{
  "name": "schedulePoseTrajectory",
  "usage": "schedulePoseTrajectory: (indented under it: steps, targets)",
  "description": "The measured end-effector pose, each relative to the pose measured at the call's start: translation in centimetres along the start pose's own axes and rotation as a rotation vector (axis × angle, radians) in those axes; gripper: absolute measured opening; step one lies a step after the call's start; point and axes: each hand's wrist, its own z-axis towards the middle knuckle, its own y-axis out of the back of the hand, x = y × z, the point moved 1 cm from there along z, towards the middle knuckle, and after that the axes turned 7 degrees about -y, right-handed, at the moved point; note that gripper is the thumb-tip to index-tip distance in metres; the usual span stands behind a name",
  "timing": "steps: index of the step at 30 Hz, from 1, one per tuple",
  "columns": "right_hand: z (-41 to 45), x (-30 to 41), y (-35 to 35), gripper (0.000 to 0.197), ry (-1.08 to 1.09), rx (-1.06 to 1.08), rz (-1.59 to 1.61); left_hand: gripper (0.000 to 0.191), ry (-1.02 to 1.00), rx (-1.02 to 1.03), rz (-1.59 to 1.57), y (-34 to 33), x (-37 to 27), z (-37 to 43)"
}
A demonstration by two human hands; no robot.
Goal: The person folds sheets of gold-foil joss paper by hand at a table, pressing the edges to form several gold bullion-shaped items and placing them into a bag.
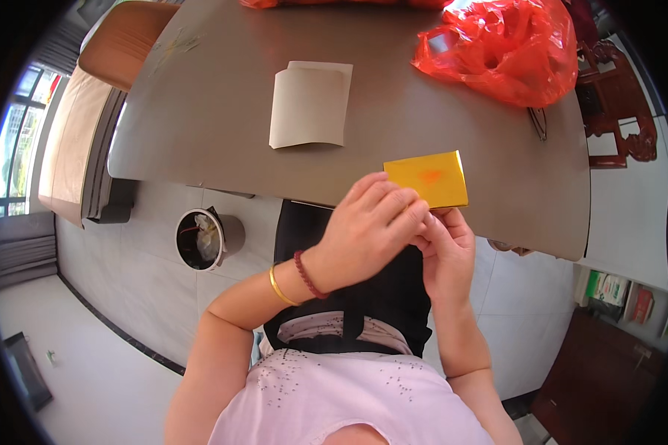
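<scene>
A shiny gold-coloured sheet of paper (434, 186) with an orange-red smudge lies over the near edge of the table. My left hand (370, 225) holds its near left corner, with the fingers laid over the paper. Close beside, my right hand (448, 245) pinches the paper's near edge with bent fingers. The fingertips of both hands meet there and partly hide each other. Farther out on the table lie several pale paper sheets (310, 108), the top one slightly curled and set askew.
The grey-brown table (222, 128) has a red plastic bag (506, 55) at the far right, with scissors (539, 123) partly under it. A waste bin (231, 239) stands on the floor at left. An orange-brown chair (125, 41) is at the far left.
</scene>
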Motion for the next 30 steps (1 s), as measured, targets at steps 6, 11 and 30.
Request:
schedulePoseTrajectory:
  steps: [6, 11, 30]
  targets:
    - [-1.7, 4.2, 4.8, 0.01, 0.244, 0.03, -1.001, 0.022, -0.076, 0.117, 0.107, 0.2, 2.2, -1.2]
    - [0.3, 4.7, 2.1, 0.033, 1.167, 0.177, -1.507, 0.023, -0.108, 0.132, 0.112, 0.4, 2.3, -0.5]
    - [2.6, 2.8, 2.9, 0.037, 1.134, 0.278, -1.502, 0.03, -0.006, 0.146, 0.004, 1.2, 3.0, -1.1]
